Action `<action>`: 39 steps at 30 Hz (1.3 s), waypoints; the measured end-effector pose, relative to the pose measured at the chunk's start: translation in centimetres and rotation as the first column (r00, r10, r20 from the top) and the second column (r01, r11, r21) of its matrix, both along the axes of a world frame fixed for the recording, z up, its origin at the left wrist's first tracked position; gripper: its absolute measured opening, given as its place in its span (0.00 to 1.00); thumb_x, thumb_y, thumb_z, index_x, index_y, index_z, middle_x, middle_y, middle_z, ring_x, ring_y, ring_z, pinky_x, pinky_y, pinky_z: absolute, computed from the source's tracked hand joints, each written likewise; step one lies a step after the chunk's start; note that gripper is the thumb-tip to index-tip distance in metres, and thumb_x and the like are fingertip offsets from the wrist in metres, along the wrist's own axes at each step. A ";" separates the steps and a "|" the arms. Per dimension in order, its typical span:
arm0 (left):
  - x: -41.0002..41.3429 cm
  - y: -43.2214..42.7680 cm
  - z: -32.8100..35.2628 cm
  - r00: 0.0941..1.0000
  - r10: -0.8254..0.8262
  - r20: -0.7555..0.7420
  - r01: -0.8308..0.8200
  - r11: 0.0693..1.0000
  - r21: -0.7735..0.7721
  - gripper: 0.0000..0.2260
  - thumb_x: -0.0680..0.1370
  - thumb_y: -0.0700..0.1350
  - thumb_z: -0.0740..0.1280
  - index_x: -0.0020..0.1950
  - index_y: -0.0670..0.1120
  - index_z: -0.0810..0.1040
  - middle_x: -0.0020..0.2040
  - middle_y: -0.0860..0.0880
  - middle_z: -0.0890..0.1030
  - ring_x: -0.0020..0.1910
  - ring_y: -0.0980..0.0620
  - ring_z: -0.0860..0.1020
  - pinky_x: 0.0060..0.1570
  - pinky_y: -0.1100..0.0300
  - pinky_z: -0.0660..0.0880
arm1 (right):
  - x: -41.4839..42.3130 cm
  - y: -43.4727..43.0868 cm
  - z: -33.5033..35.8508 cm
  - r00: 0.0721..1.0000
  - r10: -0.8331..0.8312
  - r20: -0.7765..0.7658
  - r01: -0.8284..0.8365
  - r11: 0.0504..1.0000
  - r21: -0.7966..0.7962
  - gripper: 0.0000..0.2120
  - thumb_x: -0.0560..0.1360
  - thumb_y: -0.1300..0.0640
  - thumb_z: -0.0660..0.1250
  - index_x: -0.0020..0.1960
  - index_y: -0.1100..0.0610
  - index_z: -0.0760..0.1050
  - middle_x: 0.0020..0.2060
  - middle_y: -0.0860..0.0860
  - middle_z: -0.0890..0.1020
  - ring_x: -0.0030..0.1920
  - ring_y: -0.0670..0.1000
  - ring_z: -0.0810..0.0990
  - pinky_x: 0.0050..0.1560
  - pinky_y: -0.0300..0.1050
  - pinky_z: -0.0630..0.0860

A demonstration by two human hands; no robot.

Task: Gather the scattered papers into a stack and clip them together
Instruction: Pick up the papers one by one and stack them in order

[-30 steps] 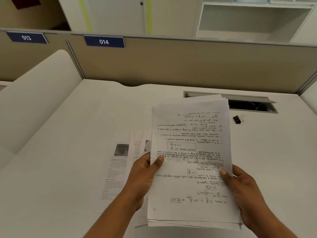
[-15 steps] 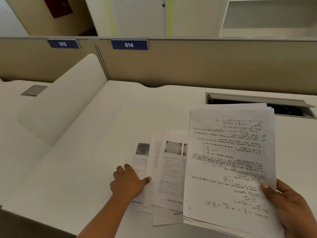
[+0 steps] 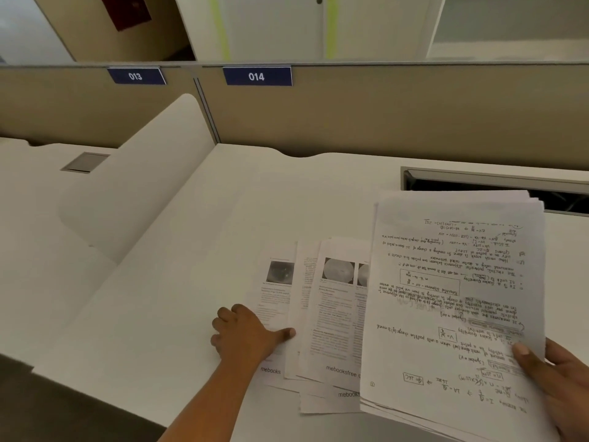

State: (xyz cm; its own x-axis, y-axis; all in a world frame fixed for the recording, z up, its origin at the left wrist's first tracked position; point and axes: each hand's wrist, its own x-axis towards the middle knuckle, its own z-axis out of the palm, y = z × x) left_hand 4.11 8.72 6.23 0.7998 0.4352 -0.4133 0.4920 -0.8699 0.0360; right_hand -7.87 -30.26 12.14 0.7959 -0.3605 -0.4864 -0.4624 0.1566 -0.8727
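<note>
White desk (image 3: 159,314) below us, beige partition (image 3: 382,116) across the back with blue labels 013 (image 3: 135,76) and 014 (image 3: 257,76), and an open cable hatch (image 3: 478,183) at the far right. The right hand (image 3: 561,384) grips the stack of handwritten papers (image 3: 452,298) by its near right edge, thumb clamped on the top page, fingers out of sight underneath. The stack sits at the right, above the desk. Its long axis runs away from the person toward the partition, leaning slightly right, and the writing reads upside down from here, so the page heads point back at the person. Its far edge overlaps the hatch. Just left of it, partly tucked under it, the printed sheets (image 3: 331,314) lie fanned on the desk, long axes also pointing away, text upright, "mebooks" footers at the near edge. The left hand (image 3: 245,336) is on the leftmost sheet: thumb stretched flat across the page, fingers curled at its left edge. Whether they have got under the paper, I can't tell.
</note>
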 end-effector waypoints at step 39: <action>2.3 3.0 0.7 0.929 0.290 0.229 -0.095 0.786 -0.611 0.13 0.79 0.53 0.70 0.46 0.43 0.82 0.47 0.46 0.86 0.44 0.45 0.83 0.45 0.51 0.79 | -0.5 3.5 1.1 0.991 -0.055 0.120 0.069 0.992 -0.108 0.10 0.70 0.48 0.71 0.49 0.51 0.83 0.37 0.54 0.88 0.32 0.53 0.87 0.31 0.45 0.83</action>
